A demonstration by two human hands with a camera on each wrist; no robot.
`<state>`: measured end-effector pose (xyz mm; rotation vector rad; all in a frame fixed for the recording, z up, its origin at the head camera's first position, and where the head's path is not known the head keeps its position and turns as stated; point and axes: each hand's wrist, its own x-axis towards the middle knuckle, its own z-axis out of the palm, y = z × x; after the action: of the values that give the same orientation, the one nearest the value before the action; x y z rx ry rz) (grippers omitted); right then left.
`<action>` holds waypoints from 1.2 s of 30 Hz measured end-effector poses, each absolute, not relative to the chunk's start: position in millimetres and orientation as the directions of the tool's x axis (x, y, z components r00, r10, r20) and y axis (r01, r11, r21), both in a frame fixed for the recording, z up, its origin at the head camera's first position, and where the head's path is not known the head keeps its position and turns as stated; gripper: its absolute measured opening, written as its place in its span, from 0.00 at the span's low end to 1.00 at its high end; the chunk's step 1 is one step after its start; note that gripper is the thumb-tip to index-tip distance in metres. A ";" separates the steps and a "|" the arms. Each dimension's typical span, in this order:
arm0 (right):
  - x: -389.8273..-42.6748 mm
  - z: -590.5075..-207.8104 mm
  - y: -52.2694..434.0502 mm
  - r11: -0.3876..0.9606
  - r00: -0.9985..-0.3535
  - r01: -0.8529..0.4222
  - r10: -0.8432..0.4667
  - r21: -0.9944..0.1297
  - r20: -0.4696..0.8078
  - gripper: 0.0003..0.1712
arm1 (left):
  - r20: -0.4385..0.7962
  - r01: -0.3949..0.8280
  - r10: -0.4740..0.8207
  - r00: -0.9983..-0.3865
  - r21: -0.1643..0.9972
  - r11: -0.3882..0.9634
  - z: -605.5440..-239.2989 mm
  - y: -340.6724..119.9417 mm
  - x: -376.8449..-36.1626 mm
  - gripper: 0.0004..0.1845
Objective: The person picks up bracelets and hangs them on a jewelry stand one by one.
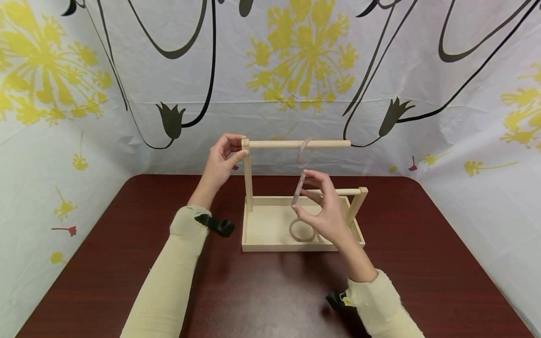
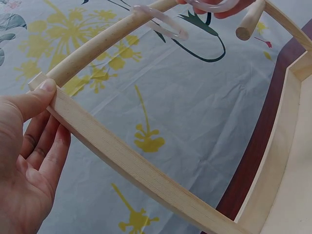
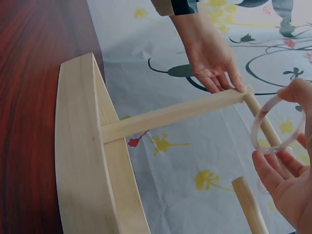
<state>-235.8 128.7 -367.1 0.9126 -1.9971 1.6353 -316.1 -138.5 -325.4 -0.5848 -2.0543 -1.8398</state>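
Sleeves nearest the lens, both forearms over the dark table (image 1: 127, 244). My left hand (image 1: 220, 162) pinches the top corner of the wooden rack (image 1: 248, 173), thumb on the post's end, fingers behind it. My right hand (image 1: 327, 213) holds a pale bangle (image 1: 299, 188) upright between thumb and fingertips, above the tray (image 1: 270, 244). Second bangle (image 1: 303, 151) hangs on the upper rod; a third (image 1: 301, 231) lies flat in the tray.

My left hand (image 1: 220, 162) steadies a pale, matt, unvarnished wooden stand (image 1: 248, 171) with visible grain; my right hand (image 1: 327, 211) pinches a smooth translucent ring (image 1: 299, 188) (plastic, seemingly). The table (image 1: 127, 244) is glossy dark wood-grain.
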 end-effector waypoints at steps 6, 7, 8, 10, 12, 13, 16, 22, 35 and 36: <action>-237.0 -362.6 133.9 0.120 -0.726 -0.688 -0.143 -0.716 0.673 0.45 | 0.505 0.512 0.089 -0.858 0.855 0.079 -325.6 -138.5 -316.5 0.18; -237.0 -361.9 134.7 0.127 -0.728 -0.685 -0.129 -0.717 0.673 0.45 | 0.510 0.516 0.090 -0.856 0.853 0.078 -325.6 -138.5 -316.7 0.18; -237.0 -361.2 135.4 0.133 -0.730 -0.684 -0.114 -0.717 0.674 0.45 | 0.513 0.519 0.091 -0.854 0.851 0.076 -325.4 -138.4 -316.5 0.18; -237.5 -359.6 136.7 0.147 -0.729 -0.684 -0.083 -0.715 0.680 0.45 | 0.516 0.523 0.092 -0.851 0.849 0.077 -325.2 -138.4 -316.3 0.18; -238.3 -358.1 138.0 0.160 -0.723 -0.687 -0.053 -0.709 0.689 0.44 | 0.517 0.524 0.093 -0.851 0.848 0.076 -325.2 -138.3 -316.3 0.18; -238.6 -357.3 138.8 0.168 -0.720 -0.688 -0.039 -0.706 0.693 0.44 | 0.516 0.523 0.093 -0.851 0.849 0.076 -325.1 -138.3 -316.2 0.18; -238.9 -354.4 141.2 0.184 -0.715 -0.688 -0.002 -0.702 0.699 0.42 | 0.514 0.520 0.090 -0.853 0.851 0.075 -325.2 -138.3 -316.2 0.18; -240.4 -348.9 145.9 0.224 -0.713 -0.670 0.071 -0.708 0.698 0.42 | 0.518 0.524 0.083 -0.851 0.849 0.069 -326.0 -137.7 -316.9 0.18; -249.9 -333.3 158.1 0.331 -0.722 -0.557 0.259 -0.762 0.641 0.41 | 0.511 0.516 0.080 -0.856 0.854 0.071 -325.3 -136.5 -316.3 0.18; -251.3 -332.5 159.5 0.338 -0.726 -0.547 0.265 -0.766 0.635 0.41 | 0.509 0.515 0.079 -0.857 0.855 0.070 -325.4 -136.6 -316.3 0.18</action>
<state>-251.3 159.5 -332.5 0.2467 -1.8979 1.4642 -316.3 -136.6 -325.4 -0.5932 -2.0259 -1.8467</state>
